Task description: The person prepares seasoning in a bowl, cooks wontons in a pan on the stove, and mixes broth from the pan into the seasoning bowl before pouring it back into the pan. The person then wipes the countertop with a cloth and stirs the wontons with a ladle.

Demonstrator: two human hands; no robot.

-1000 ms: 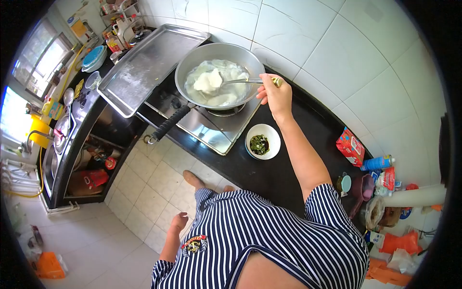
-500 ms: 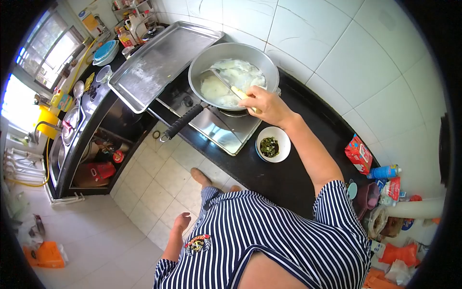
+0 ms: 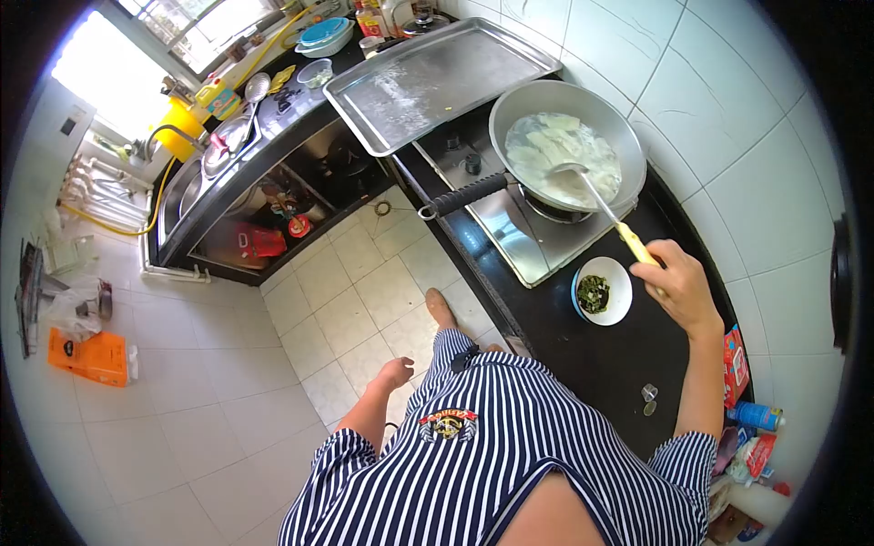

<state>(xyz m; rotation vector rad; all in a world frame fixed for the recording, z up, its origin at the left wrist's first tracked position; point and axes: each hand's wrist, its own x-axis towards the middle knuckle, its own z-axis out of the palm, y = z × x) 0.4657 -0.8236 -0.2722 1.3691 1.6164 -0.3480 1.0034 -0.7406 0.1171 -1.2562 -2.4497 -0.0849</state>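
My right hand (image 3: pixel 681 289) is wrapped round the yellow handle of a metal ladle (image 3: pixel 596 193). The ladle's head rests in a deep grey wok (image 3: pixel 628 118) on the stove. Pale, soft-looking food (image 3: pixel 557 146) lies in cloudy, steaming liquid there; its kind is hard to make out. Left of my right hand, a white bowl (image 3: pixel 621 293) holds chopped green leaves in dark liquid. My left hand (image 3: pixel 396 373) hangs low over the floor beside my striped shirt, holding nothing, fingers loosely bent and apart.
The wok's black handle (image 3: pixel 469 194) juts past the stove edge (image 3: pixel 528 278). A large metal tray (image 3: pixel 428 86) sits beyond the stove. On the black counter lies a small clear object (image 3: pixel 648 393). A red carton (image 3: pixel 736 364) and blue can (image 3: pixel 756 416) stand by the wall.
My right hand has drawn back from over the wok toward the counter, still gripping the ladle, whose head has moved toward the near side. The camera view has shifted left.
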